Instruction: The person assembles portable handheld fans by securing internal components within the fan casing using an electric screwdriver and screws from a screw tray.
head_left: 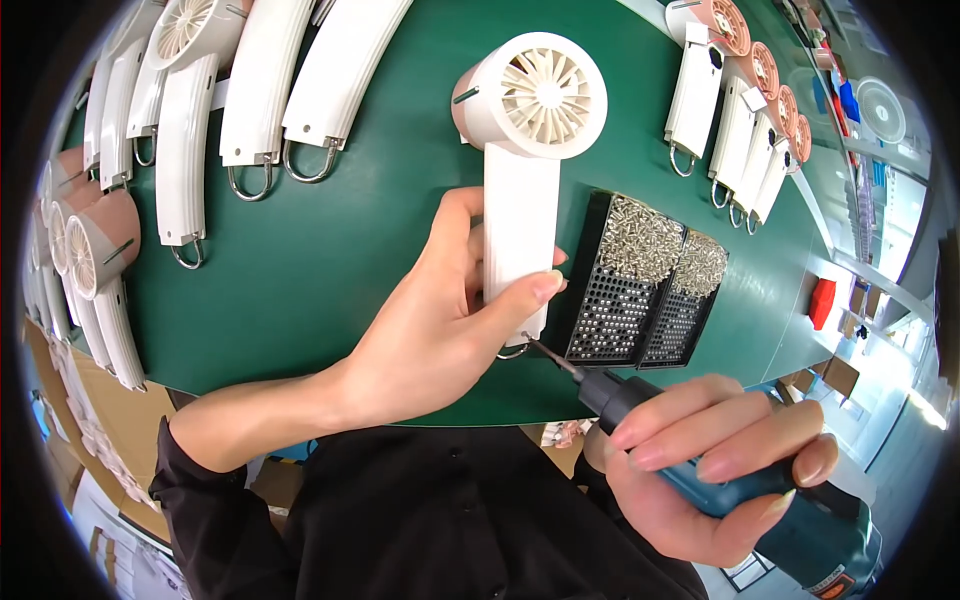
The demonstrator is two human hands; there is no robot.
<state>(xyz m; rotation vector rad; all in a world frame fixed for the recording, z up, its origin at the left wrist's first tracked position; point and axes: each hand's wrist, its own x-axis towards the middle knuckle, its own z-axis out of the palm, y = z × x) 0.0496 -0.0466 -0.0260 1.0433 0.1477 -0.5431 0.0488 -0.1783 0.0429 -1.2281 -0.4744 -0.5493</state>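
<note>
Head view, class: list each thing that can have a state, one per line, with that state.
White handheld fan: held upright above the green table, gripped by the handle.
Left hand: fingers closed on the fan handle.
Right hand: closed on the electric screwdriver.
Screwdriver bit: tip at the handle's base.
Two black screw trays: partly filled with screws.

Bare green mat (330, 250) at centre-left

Passage hemmed by fan rows (180, 130) (left, top) & screw trays (640, 290) on the right.
</note>
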